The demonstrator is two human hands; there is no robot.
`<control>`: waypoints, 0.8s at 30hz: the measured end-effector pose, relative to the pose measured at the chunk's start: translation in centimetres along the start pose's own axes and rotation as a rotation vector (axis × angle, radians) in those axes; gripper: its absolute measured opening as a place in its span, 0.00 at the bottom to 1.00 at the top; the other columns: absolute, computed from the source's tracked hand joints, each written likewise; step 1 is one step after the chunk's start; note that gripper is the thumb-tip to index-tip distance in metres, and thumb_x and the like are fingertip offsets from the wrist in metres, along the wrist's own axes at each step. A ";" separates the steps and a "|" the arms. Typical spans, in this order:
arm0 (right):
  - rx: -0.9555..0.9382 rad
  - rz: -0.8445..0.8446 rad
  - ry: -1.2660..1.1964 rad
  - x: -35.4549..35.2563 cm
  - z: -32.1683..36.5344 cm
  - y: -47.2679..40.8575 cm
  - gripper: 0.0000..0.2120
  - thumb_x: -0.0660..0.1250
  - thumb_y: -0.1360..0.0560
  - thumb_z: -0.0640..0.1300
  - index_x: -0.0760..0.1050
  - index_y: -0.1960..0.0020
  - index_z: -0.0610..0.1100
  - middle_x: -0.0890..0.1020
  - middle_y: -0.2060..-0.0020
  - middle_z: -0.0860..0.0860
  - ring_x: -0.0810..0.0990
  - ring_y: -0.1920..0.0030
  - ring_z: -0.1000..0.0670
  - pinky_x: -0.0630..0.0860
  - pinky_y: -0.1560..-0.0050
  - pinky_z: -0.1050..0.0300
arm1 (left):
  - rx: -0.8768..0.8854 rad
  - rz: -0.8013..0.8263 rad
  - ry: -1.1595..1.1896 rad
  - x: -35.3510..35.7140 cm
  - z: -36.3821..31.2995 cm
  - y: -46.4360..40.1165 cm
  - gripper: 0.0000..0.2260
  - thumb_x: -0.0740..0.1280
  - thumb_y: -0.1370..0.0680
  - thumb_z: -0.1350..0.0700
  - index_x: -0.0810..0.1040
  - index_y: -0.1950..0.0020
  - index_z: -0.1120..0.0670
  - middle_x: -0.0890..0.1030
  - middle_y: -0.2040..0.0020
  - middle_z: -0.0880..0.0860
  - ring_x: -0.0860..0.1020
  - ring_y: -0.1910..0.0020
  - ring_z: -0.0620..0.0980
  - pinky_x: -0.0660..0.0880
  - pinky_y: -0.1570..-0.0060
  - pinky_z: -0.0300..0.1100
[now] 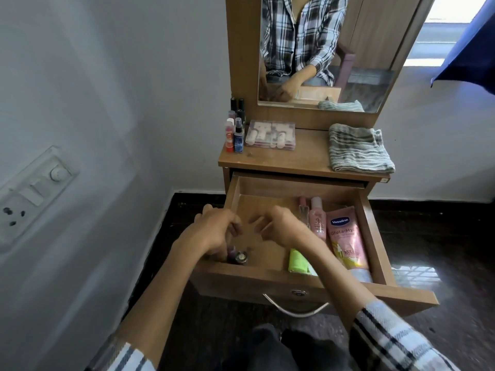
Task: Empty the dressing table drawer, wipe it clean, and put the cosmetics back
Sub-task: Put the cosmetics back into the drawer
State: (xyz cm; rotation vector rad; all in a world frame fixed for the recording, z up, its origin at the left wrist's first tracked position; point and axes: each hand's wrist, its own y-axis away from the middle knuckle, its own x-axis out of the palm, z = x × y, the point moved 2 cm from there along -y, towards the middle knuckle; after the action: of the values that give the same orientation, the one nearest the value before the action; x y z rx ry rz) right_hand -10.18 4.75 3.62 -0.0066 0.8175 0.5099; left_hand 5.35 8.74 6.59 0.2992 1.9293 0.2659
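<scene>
The wooden drawer (375, 231) of the dressing table stands pulled out. Inside lie a pink Vaseline tube (347, 239), a pink bottle (318, 218), a slim clear bottle (303, 210) and a green tube (297, 261). Small nail polish bottles (238, 257) stand in the front left corner. My left hand (217, 231) reaches down over those bottles with curled fingers; whether it grips one I cannot tell. My right hand (278, 226) hovers over the drawer's middle, fingers bent and apart, holding nothing.
On the table top (308, 156) stand several small bottles (235, 132) at the left, a clear plastic case (270, 135) beside them, and a folded striped cloth (359, 148) at the right. A mirror (321, 49) rises behind. A wall switchboard (34, 188) is at the left.
</scene>
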 end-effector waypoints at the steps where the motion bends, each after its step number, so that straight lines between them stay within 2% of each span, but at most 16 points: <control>1: -0.027 -0.059 -0.022 -1.2 0.5 -0.6 0.17 0.65 0.28 0.29 0.77 0.41 0.41 0.81 0.57 0.48 0.79 0.64 0.57 0.75 0.65 0.70 | 0.037 -0.007 0.026 -0.7 0.1 -0.2 0.24 0.76 0.37 0.63 0.75 0.47 0.43 0.66 0.46 0.46 0.69 0.47 0.49 0.75 0.46 0.46; 3: -0.103 -0.228 -0.112 -3.4 1.8 -2.0 0.16 0.67 0.28 0.30 0.77 0.42 0.41 0.80 0.57 0.50 0.77 0.64 0.61 0.75 0.66 0.73 | 0.139 -0.104 0.158 -2.7 -0.2 -1.1 0.20 0.75 0.35 0.62 0.75 0.50 0.44 0.71 0.51 0.40 0.71 0.51 0.42 0.72 0.53 0.36; 5: -0.132 -0.395 -0.236 -5.1 2.8 -3.7 0.15 0.68 0.28 0.32 0.76 0.43 0.42 0.80 0.55 0.50 0.78 0.59 0.58 0.75 0.63 0.72 | 0.184 -0.350 0.300 -4.8 -0.4 -2.6 0.13 0.72 0.31 0.60 0.74 0.57 0.44 0.73 0.58 0.39 0.72 0.58 0.38 0.66 0.61 0.31; 6: -0.128 -0.455 -0.291 -5.6 3.2 -4.8 0.15 0.69 0.28 0.33 0.75 0.43 0.43 0.79 0.54 0.51 0.78 0.57 0.57 0.75 0.63 0.72 | 0.173 -0.502 0.367 -5.7 -0.3 -3.7 0.10 0.71 0.29 0.59 0.74 0.57 0.46 0.74 0.58 0.41 0.72 0.60 0.38 0.65 0.63 0.30; 8: -0.131 -0.519 -0.381 -6.0 3.9 -6.9 0.15 0.68 0.27 0.34 0.74 0.41 0.44 0.77 0.53 0.54 0.77 0.55 0.58 0.74 0.64 0.74 | 0.114 -0.735 0.496 -6.8 0.0 -6.1 0.07 0.69 0.27 0.59 0.76 0.51 0.51 0.77 0.52 0.47 0.73 0.60 0.39 0.68 0.62 0.30; 9: -0.133 -0.537 -0.417 -5.9 4.1 -8.0 0.16 0.68 0.27 0.34 0.73 0.40 0.43 0.76 0.53 0.55 0.77 0.54 0.58 0.74 0.63 0.75 | 0.083 -0.796 0.549 -7.0 0.2 -7.3 0.09 0.68 0.26 0.59 0.76 0.46 0.54 0.78 0.47 0.51 0.75 0.57 0.41 0.70 0.58 0.31; 11: -0.132 -0.563 -0.448 -5.6 4.5 -9.6 0.18 0.69 0.27 0.35 0.71 0.38 0.42 0.77 0.51 0.53 0.77 0.52 0.57 0.76 0.57 0.69 | 0.047 -0.810 0.633 -7.1 0.4 -9.6 0.15 0.67 0.25 0.59 0.74 0.38 0.58 0.77 0.40 0.55 0.76 0.48 0.47 0.71 0.52 0.35; 14: -0.154 -0.577 -0.443 -4.6 4.4 -11.4 0.18 0.68 0.26 0.35 0.71 0.37 0.40 0.79 0.46 0.47 0.78 0.46 0.52 0.77 0.46 0.61 | 0.111 -0.765 0.658 -6.7 0.1 -12.1 0.15 0.66 0.24 0.59 0.74 0.37 0.59 0.77 0.39 0.56 0.76 0.42 0.52 0.71 0.48 0.36; 17: -0.182 -0.613 -0.474 -4.2 4.2 -12.3 0.16 0.68 0.26 0.35 0.72 0.40 0.39 0.80 0.47 0.46 0.79 0.47 0.52 0.78 0.46 0.59 | 0.166 -0.783 0.680 -6.2 -0.1 -13.4 0.11 0.65 0.23 0.61 0.76 0.42 0.58 0.79 0.44 0.54 0.77 0.47 0.49 0.71 0.53 0.28; 20: -0.197 -0.640 -0.473 -4.4 4.1 -12.5 0.15 0.69 0.26 0.36 0.73 0.41 0.40 0.80 0.50 0.49 0.79 0.50 0.53 0.76 0.54 0.68 | 0.187 -0.820 0.647 -5.9 -0.1 -13.9 0.09 0.65 0.24 0.60 0.77 0.45 0.59 0.78 0.51 0.50 0.75 0.54 0.43 0.69 0.61 0.20; 22: -0.195 -0.637 -0.440 -4.7 4.1 -12.3 0.15 0.68 0.26 0.36 0.73 0.40 0.40 0.80 0.51 0.49 0.77 0.52 0.55 0.75 0.55 0.69 | 0.195 -0.825 0.612 -5.8 -0.1 -13.9 0.08 0.66 0.24 0.60 0.78 0.45 0.59 0.77 0.54 0.48 0.74 0.57 0.41 0.69 0.62 0.19; 24: -0.188 -0.626 -0.415 -5.0 4.0 -11.7 0.15 0.67 0.26 0.35 0.74 0.39 0.39 0.80 0.52 0.48 0.78 0.52 0.54 0.76 0.53 0.66 | 0.209 -0.814 0.596 -5.8 -0.2 -13.4 0.08 0.67 0.25 0.61 0.78 0.47 0.59 0.76 0.55 0.47 0.74 0.61 0.37 0.68 0.62 0.18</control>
State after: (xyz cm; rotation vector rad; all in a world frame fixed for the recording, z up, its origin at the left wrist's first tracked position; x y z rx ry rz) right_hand -5.17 -6.90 7.72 -0.3122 0.3256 -0.0138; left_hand 6.09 -5.83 7.40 -0.4937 2.4893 -0.4367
